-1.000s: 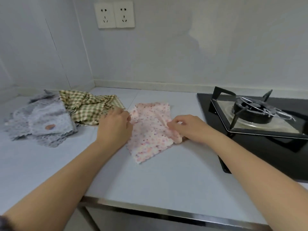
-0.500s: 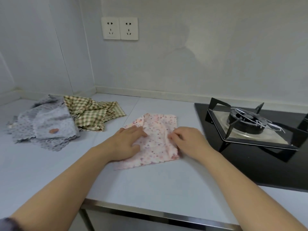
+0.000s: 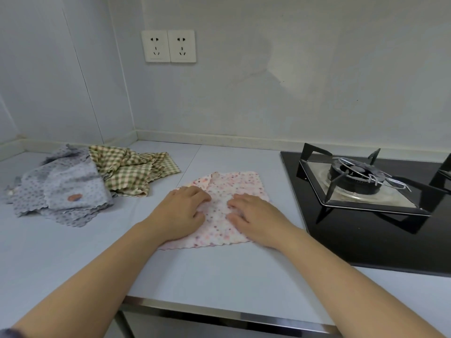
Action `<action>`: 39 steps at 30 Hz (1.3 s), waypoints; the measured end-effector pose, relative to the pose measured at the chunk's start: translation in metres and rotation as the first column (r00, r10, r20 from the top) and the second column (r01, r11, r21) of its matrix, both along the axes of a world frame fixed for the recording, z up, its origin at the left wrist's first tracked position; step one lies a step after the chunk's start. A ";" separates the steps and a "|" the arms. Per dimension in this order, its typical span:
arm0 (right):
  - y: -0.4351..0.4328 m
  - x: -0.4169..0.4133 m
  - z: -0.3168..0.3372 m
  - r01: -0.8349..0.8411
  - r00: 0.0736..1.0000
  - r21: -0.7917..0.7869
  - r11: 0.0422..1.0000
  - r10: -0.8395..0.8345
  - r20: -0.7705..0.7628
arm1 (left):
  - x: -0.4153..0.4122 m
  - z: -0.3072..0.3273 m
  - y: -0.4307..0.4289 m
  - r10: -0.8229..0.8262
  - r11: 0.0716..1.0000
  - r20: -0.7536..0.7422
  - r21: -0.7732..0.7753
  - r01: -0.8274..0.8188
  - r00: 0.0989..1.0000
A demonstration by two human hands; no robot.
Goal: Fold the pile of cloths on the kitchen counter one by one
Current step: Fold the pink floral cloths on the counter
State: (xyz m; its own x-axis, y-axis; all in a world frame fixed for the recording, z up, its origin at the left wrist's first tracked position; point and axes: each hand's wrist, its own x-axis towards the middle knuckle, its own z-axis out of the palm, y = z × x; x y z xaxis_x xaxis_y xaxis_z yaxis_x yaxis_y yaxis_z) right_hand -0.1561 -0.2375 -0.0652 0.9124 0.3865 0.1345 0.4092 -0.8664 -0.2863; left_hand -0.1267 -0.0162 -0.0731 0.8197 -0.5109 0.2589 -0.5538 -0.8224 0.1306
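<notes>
Now the pink dotted fleece cloth [image 3: 234, 189] is pressed flat under the left hand [image 3: 181, 212] and right hand [image 3: 253, 215], fingers spread, nothing gripped; creases should be smoothed outward before folding.

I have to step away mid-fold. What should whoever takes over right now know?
Left hand and right hand: both flat, palms down on the pink cloth, pressing, not gripping.
Pink cloth: on the counter beside the stove, partly folded, far left corner turned over.
Left: finish the pink cloth, then the grey cloths and checked cloth, heaped unfolded at far left.
No finished folded cloth in view.
</notes>
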 end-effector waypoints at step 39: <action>-0.003 -0.005 0.007 0.163 0.977 0.103 0.981 -0.176 0.122 | 0.005 -0.005 -0.001 0.005 0.964 0.055 -0.264 0.010 0.999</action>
State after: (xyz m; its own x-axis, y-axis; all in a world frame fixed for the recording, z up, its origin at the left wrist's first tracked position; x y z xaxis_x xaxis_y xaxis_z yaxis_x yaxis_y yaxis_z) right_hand -0.1615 -0.2407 -0.0580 0.9360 0.2082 0.2837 0.2975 -0.8989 -0.3218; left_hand -0.1221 -0.0167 -0.0785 0.7996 -0.4204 0.4289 -0.5680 -0.7613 0.3127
